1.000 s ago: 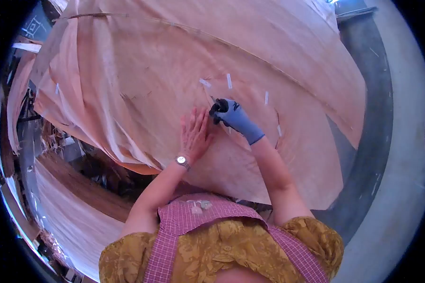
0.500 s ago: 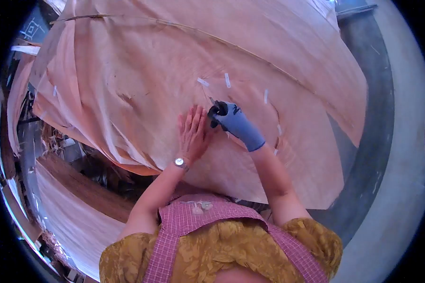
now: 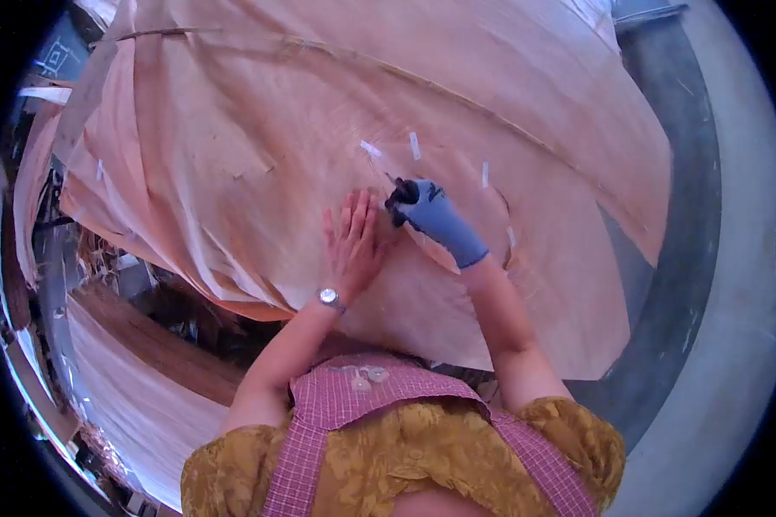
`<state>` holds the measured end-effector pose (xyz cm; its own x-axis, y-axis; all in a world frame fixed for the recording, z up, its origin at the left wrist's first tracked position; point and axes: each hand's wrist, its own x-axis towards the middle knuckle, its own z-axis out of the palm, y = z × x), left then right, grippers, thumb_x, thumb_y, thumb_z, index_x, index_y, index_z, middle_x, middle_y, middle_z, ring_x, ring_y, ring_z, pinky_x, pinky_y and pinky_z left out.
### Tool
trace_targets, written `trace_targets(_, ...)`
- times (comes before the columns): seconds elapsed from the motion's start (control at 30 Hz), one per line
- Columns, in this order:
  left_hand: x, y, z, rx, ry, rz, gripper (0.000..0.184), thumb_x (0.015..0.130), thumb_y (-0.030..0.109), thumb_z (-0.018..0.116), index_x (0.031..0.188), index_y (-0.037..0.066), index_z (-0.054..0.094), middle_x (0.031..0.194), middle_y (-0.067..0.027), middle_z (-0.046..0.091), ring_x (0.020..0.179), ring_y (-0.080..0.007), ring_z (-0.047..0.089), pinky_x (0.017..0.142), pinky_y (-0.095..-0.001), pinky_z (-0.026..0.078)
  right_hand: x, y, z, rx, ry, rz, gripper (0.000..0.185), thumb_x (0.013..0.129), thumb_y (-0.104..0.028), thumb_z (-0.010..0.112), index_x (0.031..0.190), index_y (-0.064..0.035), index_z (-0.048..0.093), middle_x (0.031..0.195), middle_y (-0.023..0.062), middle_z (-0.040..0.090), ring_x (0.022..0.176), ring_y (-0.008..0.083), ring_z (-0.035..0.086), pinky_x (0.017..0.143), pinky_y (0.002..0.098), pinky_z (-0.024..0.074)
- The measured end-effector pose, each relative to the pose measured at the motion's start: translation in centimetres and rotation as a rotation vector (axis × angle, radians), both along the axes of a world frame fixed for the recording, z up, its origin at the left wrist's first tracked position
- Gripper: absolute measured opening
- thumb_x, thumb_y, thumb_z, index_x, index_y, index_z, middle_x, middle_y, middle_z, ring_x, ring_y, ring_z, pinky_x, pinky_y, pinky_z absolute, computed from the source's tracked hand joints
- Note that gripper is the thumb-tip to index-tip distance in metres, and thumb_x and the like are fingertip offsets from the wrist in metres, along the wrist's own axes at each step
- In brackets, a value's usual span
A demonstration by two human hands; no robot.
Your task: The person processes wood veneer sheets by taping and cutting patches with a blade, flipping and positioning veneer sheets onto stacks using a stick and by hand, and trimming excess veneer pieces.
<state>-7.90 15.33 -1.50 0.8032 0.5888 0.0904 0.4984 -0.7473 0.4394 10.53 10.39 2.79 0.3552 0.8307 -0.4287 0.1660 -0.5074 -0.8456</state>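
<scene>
The big thin sheet (image 3: 543, 319) lies spread out in front of the person, under both hands. The left hand (image 3: 352, 250) is bare and wide, pressed flat on the sheet with its fingers a bit apart, maybe so the sheet can't slide or puff up. A watch (image 3: 328, 295) is on that wrist. Just beside it, the right hand (image 3: 435, 215) wears a blue and black glove (image 3: 461, 239) and is closed around a small tool (image 3: 391, 178). I can't tell just what tool it is. Its thin tip points away from the person, near a white bit of tape (image 3: 370, 149). More tape (image 3: 485, 174) sits along a curved line, perhaps to hold the edges together
</scene>
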Motion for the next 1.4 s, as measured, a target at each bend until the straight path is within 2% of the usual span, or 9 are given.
trace_targets(0.1, 0.4, -0.1, 1.2, -0.016, 0.047, -0.011, 0.082, 0.082, 0.038, 0.068, 0.150, 0.009, 0.031, 0.157, -0.0077, 0.026, 0.148, -0.0278, 0.017, 0.116, -0.0590, 0.011, 1.1, -0.5, -4.3, 0.026, -0.395, 0.103, 0.024, 0.080, -0.025, 0.070, 0.084, -0.0018, 0.065, 0.079, 0.0171, 0.067, 0.074, 0.0308, 0.067, 0.068, 0.0406, 0.0521)
trace_targets(0.37, 0.6, -0.3, -0.7, 0.046, 0.017, -0.052, 0.083, 0.080, 0.040, 0.070, 0.147, 0.006, 0.035, 0.153, -0.0093, 0.032, 0.145, -0.0280, 0.023, 0.115, -0.0586, 0.016, 1.9, -1.1, -9.1, -0.056, -0.192, 0.027, 0.037, 0.077, -0.037, 0.073, 0.093, -0.0046, 0.062, 0.096, 0.0206, 0.067, 0.090, 0.0384, 0.065, 0.079, 0.0463, 0.0510)
trace_targets(0.5, 0.9, -0.6, -1.4, 0.040, -0.022, -0.061, 0.082, 0.080, 0.038, 0.070, 0.146, 0.004, 0.035, 0.147, -0.0118, 0.037, 0.140, -0.0296, 0.029, 0.114, -0.0588, 0.018, 0.5, -0.6, -6.2, -0.212, -0.660, 0.089, 0.040, 0.079, -0.041, 0.070, 0.096, -0.0066, 0.060, 0.097, 0.0197, 0.068, 0.092, 0.0396, 0.065, 0.081, 0.0468, 0.0512)
trace_targets(0.7, 1.7, -0.9, -1.2, 0.097, 0.021, -0.155, 0.077, 0.080, 0.036, 0.068, 0.146, 0.013, 0.036, 0.135, -0.0139, 0.042, 0.130, -0.0331, 0.037, 0.111, -0.0614, 0.022, 1.4, -2.5, -3.7, -0.235, -0.685, 0.208, 0.031, 0.086, -0.034, 0.063, 0.095, -0.0052, 0.060, 0.092, 0.0196, 0.068, 0.088, 0.0380, 0.066, 0.079, 0.0472, 0.0515)
trace_targets(0.9, 2.4, -1.0, -2.0, 0.112, -0.004, -0.167, 0.072, 0.082, 0.035, 0.067, 0.145, 0.019, 0.038, 0.134, -0.0146, 0.042, 0.127, -0.0354, 0.038, 0.106, -0.0613, 0.027, -2.5, -9.3, -2.8, -0.063, -0.319, -0.325, 0.027, 0.088, -0.021, 0.060, 0.105, -0.0001, 0.062, 0.086, 0.0192, 0.068, 0.077, 0.0332, 0.067, 0.071, 0.0439, 0.0516)
trace_targets(1.03, 1.7, -1.2, 0.9, 0.004, 0.024, -0.200, 0.070, 0.083, 0.033, 0.066, 0.144, 0.014, 0.039, 0.139, -0.0150, 0.041, 0.131, -0.0350, 0.037, 0.110, -0.0562, 0.025, -5.0, -15.9, -0.9, 0.033, 0.211, -0.784, 0.020, 0.095, -0.019, 0.056, 0.105, -0.0038, 0.063, 0.079, 0.0090, 0.069, 0.048, 0.0107, 0.051, 0.046, 0.0261, 0.0393)
trace_targets(1.17, -1.3, -4.9, -2.0, 0.166, -0.050, -0.612, 0.072, 0.084, 0.031, 0.063, 0.146, 0.007, 0.034, 0.149, -0.0140, 0.035, 0.142, -0.0319, 0.027, 0.118, -0.0508, 0.016, -8.5, -18.3, -2.1, 0.046, 0.401, -0.951, 0.014, 0.097, -0.021, 0.058, 0.103, -0.0094, 0.063, 0.076, 0.0037, 0.067, 0.044, 0.0047, 0.041, 0.042, 0.0201, 0.0312)
trace_targets(1.27, -1.4, -6.1, -1.0, -0.196, 0.050, -0.629, 0.072, 0.087, 0.030, 0.060, 0.148, 0.005, 0.031, 0.155, -0.0129, 0.029, 0.148, -0.0286, 0.017, 0.119, -0.0515, 0.012, -9.7, -18.2, -5.8, 0.130, 0.388, -0.987, 0.016, 0.097, -0.023, 0.059, 0.102, -0.0080, 0.065, 0.076, 0.0018, 0.067, 0.049, 0.0046, 0.046, 0.044, 0.0222, 0.0346)
trace_targets(1.4, -0.3, -5.6, -0.1, -0.050, 0.083, -0.675, 0.069, 0.088, 0.031, 0.058, 0.148, 0.007, 0.034, 0.155, -0.0090, 0.029, 0.144, -0.0268, 0.025, 0.118, -0.0501, 0.016, -9.5, -16.7, -4.9, 0.132, 0.401, -0.984, 0.019, 0.096, -0.023, 0.061, 0.104, -0.0062, 0.066, 0.079, 0.0001, 0.067, 0.061, 0.0064, 0.054, 0.053, 0.0216, 0.0408)
